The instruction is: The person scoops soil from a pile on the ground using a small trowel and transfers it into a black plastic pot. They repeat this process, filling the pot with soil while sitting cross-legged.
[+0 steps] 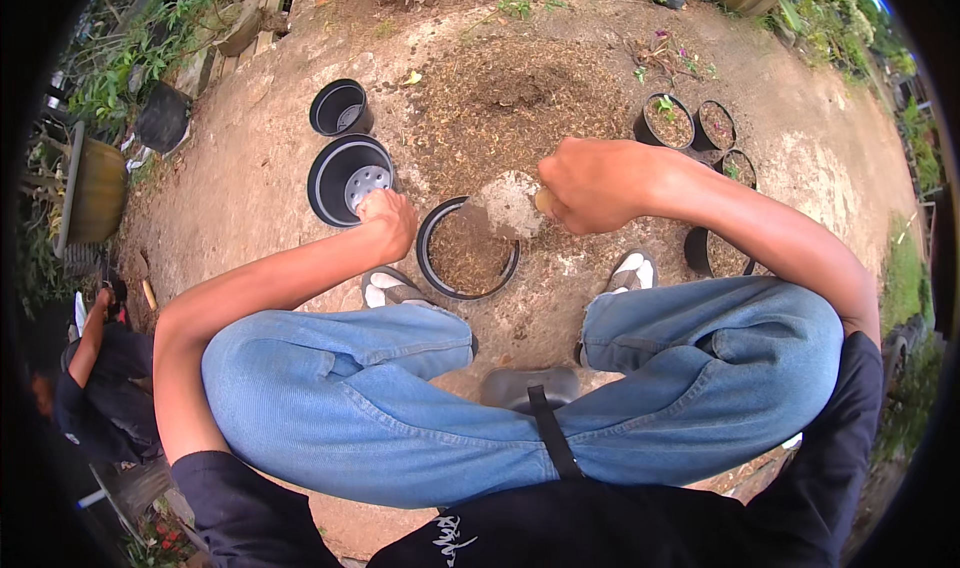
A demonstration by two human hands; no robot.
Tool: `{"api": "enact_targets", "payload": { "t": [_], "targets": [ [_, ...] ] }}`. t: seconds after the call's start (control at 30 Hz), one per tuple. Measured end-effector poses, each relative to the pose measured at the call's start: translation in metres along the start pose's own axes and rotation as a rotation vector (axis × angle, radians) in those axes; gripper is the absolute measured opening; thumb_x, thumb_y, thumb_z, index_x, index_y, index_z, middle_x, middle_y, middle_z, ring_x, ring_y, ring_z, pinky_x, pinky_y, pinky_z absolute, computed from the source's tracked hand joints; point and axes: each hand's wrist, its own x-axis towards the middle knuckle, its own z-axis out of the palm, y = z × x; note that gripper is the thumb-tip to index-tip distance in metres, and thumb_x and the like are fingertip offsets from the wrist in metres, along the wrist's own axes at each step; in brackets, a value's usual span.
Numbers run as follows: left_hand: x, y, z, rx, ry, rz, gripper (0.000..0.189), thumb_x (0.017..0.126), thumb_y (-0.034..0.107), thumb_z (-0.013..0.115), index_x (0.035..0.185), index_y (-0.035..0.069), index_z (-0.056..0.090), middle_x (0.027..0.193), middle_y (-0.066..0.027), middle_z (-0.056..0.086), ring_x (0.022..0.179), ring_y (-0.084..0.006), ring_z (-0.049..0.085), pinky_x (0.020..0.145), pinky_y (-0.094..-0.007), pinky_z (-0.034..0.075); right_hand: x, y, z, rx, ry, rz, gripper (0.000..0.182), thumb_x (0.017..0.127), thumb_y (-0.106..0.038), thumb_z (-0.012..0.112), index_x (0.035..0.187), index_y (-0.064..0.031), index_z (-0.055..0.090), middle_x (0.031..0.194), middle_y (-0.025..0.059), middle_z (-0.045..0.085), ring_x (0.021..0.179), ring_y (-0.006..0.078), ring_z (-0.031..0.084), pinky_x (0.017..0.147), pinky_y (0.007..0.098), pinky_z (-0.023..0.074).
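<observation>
My right hand (596,185) is closed around the light wooden handle (543,200) of a hand trowel. The trowel's wide, soil-crusted blade (514,204) reaches left over the rim of a round black plastic pot (429,275). Brown, fibrous potting mix (465,257) fills much of that pot, which stands between my feet. My left hand (390,221) has its fingers curled, just left of this pot. It overlaps the lower right rim of a second black pot (319,182), which has a perforated grey bottom and no soil. Whether the fingers grip that rim is hidden.
Loose potting mix (517,95) is heaped on the concrete ground ahead. Another black pot (322,110) stands at left. Several pots with mix, including one with a seedling (665,108), stand by my right arm. At far left a person (105,388) sits near a planter (97,193).
</observation>
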Motion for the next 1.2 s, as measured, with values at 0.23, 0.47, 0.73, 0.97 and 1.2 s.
{"api": "enact_targets", "payload": {
  "t": [0.23, 0.47, 0.73, 0.97, 1.2],
  "targets": [
    [-0.001, -0.015, 0.011, -0.134, 0.448, 0.176, 0.03, 0.088, 0.023, 0.064, 0.105, -0.001, 0.065, 0.081, -0.0153, 0.074, 0.073, -0.0307, 0.076, 0.06, -0.0415, 0.057, -0.029, 0.077, 0.039, 0.228, 0.163, 0.005, 0.054, 0.103, -0.046, 0.056, 0.118, 0.0042, 0.07, 0.091, 0.0268, 0.072, 0.09, 0.0408, 0.072, 0.082, 0.0497, 0.0549],
    [0.012, -0.012, -0.001, -0.159, 0.491, 0.18, 0.025, 0.088, 0.02, 0.062, 0.102, -0.001, 0.066, 0.082, -0.0144, 0.075, 0.075, -0.0299, 0.075, 0.06, -0.0422, 0.058, -0.074, 0.136, 0.187, 0.619, 0.252, 0.235, 0.041, 0.102, -0.035, 0.065, 0.11, 0.0042, 0.071, 0.067, 0.0066, 0.058, 0.06, 0.0145, 0.052, 0.057, 0.0385, 0.0419],
    [0.014, -0.007, -0.007, -0.195, 0.455, 0.223, 0.034, 0.089, 0.026, 0.063, 0.109, -0.002, 0.064, 0.077, -0.0168, 0.073, 0.069, -0.0337, 0.074, 0.058, -0.0458, 0.058, 0.012, 0.149, 0.275, 0.913, 0.25, 0.253, 0.046, 0.1, -0.041, 0.065, 0.127, -0.0033, 0.07, 0.085, 0.0165, 0.075, 0.084, 0.0274, 0.071, 0.078, 0.042, 0.0527],
    [0.016, 0.0, -0.04, -0.273, 0.443, 0.274, 0.031, 0.089, 0.022, 0.064, 0.107, -0.003, 0.061, 0.079, -0.0163, 0.073, 0.071, -0.0334, 0.074, 0.059, -0.0445, 0.058, 0.112, 0.164, 0.243, 0.673, 0.498, 0.428, 0.045, 0.102, -0.042, 0.059, 0.116, -0.0008, 0.069, 0.081, 0.021, 0.07, 0.082, 0.0386, 0.07, 0.078, 0.0475, 0.0532],
    [0.023, 0.007, -0.033, -0.326, 0.531, 0.357, 0.032, 0.09, 0.026, 0.062, 0.107, -0.001, 0.06, 0.068, -0.0185, 0.069, 0.064, -0.0387, 0.071, 0.056, -0.0485, 0.056, 0.065, 0.151, 0.206, 0.226, 0.434, 0.363, 0.054, 0.102, -0.047, 0.053, 0.132, -0.0025, 0.057, 0.116, 0.0293, 0.067, 0.108, 0.0434, 0.066, 0.095, 0.0544, 0.0511]
  ]
}}
